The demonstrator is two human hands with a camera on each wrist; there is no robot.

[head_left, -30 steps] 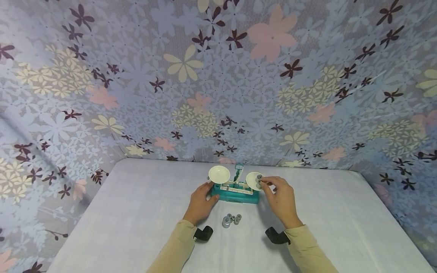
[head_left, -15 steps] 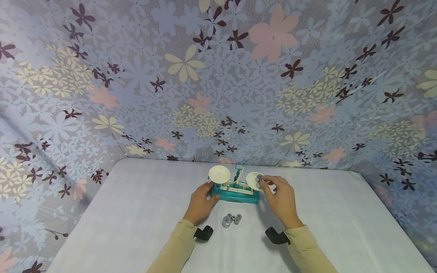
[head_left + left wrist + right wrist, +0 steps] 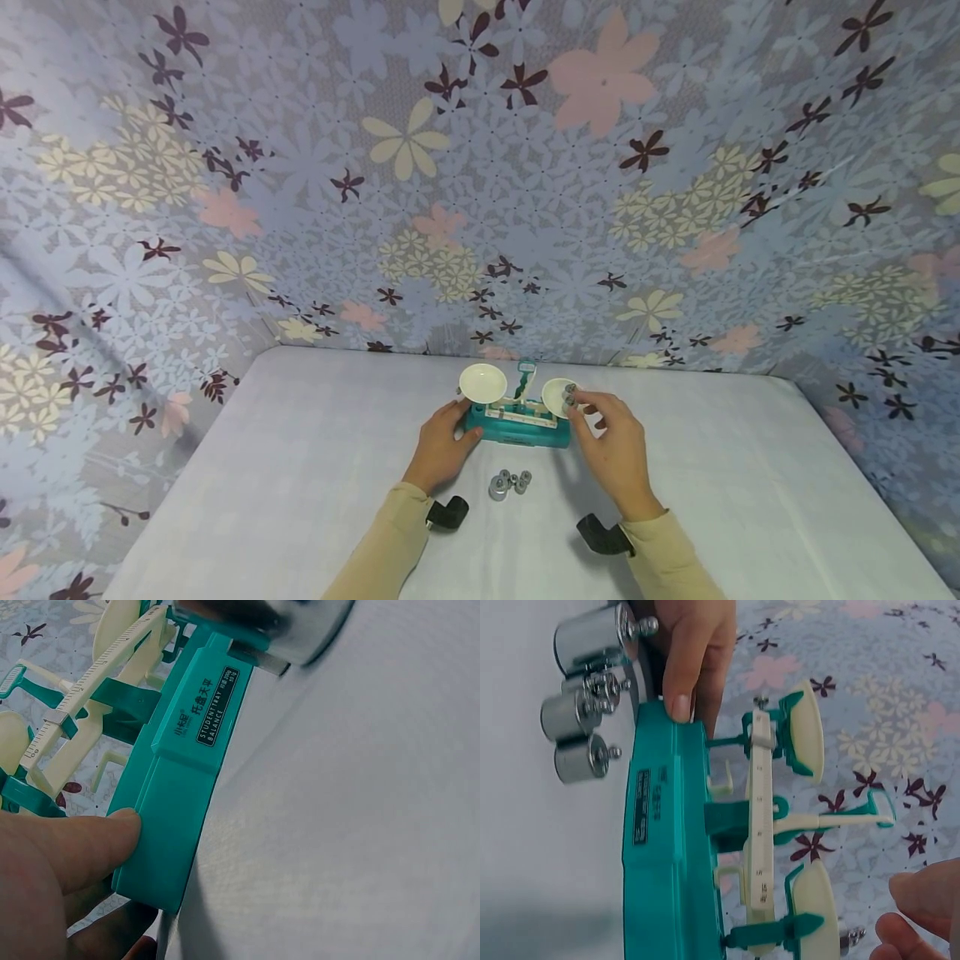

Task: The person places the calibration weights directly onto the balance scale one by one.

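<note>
A teal tray balance (image 3: 517, 432) with two cream pans stands on the table. My left hand (image 3: 441, 448) grips the left end of its base, thumb (image 3: 120, 832) on the front and fingers behind. The left pan (image 3: 482, 383) holds nothing. Small metal weights (image 3: 569, 390) sit in the right pan (image 3: 553, 398); in the right wrist view one weight (image 3: 851, 939) shows past the pan's edge. Beside that pan is my right hand (image 3: 617, 446), its loosely bent fingertips close to the weights. Nothing shows between them in the right wrist view.
Several metal weights (image 3: 498, 487) stand in a cluster on the white cloth (image 3: 337, 467) in front of the balance, between my forearms. A flower-patterned curtain (image 3: 480, 208) rises behind the table's far edge.
My right hand has shifted slightly toward me and left, its fingertips dropping lower by the right pan. The left hand and the balance stay put.
</note>
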